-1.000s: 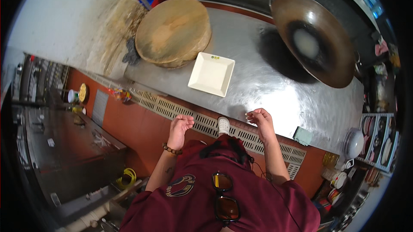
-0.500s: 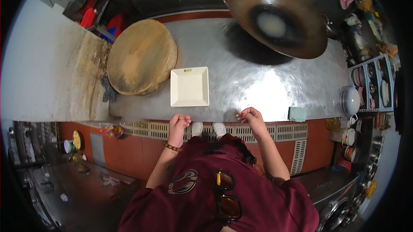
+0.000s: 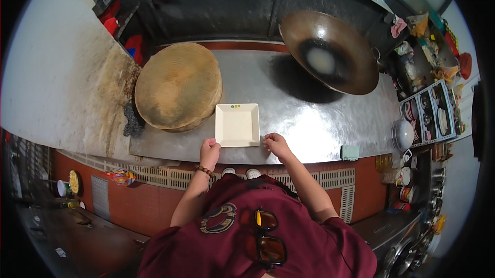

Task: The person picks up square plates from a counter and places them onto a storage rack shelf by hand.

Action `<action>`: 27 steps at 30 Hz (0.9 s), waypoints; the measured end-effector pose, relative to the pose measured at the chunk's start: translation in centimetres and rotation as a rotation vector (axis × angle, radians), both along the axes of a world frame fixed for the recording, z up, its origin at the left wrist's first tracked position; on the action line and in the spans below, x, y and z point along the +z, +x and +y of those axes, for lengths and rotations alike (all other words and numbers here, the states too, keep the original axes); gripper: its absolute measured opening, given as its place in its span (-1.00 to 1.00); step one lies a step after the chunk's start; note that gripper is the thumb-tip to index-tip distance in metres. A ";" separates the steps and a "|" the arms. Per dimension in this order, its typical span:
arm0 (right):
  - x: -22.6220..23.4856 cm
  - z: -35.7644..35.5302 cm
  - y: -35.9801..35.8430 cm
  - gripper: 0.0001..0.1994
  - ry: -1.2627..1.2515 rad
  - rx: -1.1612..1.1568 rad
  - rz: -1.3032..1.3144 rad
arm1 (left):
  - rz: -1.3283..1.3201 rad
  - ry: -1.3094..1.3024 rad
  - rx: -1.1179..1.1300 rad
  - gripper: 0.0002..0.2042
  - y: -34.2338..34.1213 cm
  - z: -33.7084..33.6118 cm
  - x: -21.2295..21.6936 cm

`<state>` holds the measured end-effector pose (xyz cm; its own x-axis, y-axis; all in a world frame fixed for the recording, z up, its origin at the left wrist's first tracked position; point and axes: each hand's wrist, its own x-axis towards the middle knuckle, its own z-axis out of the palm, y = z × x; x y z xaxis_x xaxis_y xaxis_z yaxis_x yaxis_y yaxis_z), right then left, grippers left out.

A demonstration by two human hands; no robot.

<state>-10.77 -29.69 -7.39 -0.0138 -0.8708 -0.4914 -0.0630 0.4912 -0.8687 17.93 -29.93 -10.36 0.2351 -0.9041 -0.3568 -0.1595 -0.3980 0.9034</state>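
A square cream plate (image 3: 237,125) with a small green-yellow mark on its far rim lies near the front edge of the metal table. At its near left corner is my left hand (image 3: 209,153), fingers curled closed, thumb and fingertips on the rim. My right hand (image 3: 279,146) hovers just beyond the plate's right side, a small gap between fingertips and rim; its fingers are loosely bent, slightly apart, holding nothing. A thick round wooden chopping block (image 3: 179,86) stands beyond the plate to the left. Nothing lies in the plate.
A large wok (image 3: 330,51) tilts over the far right of the metal table (image 3: 242,79). A green folded cloth (image 3: 350,152) lies at the front edge, beside a round pale bowl (image 3: 402,134). A dish rack (image 3: 430,113) stands at right; a dark mesh scrubber (image 3: 133,120) sits left.
Both hands have moved forward to the plate: the left from below its near left corner onto it, the right up beside its right edge. The view has tilted upward.
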 end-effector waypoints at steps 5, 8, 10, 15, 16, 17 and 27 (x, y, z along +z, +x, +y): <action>-0.6 -1.0 1.4 -0.78 0.065 0.015 0.036 | 0.021 -0.011 -0.033 -0.62 0.3 -0.7 -0.7; -0.5 -1.0 1.7 -0.77 0.095 0.000 0.062 | -0.040 -0.037 -0.040 -0.61 0.8 -0.9 -1.1; -0.9 -0.8 1.6 -0.76 0.089 -0.048 0.048 | -0.084 -0.056 -0.061 -0.61 0.8 -1.1 -0.8; -0.2 -0.6 2.4 -0.74 0.117 -0.107 0.034 | -0.061 -0.014 -0.100 -0.62 1.4 -1.2 -1.2; -0.1 -0.5 2.5 -0.73 0.129 -0.114 0.023 | -0.057 -0.015 -0.105 -0.62 1.5 -1.2 -1.4; -0.1 -0.5 2.6 -0.73 0.129 -0.120 0.027 | -0.022 -0.010 -0.109 -0.62 1.6 -1.2 -1.4; 0.5 0.4 3.9 -0.77 0.024 -0.140 0.217 | -0.169 -0.069 -0.268 -0.64 1.8 -1.2 1.3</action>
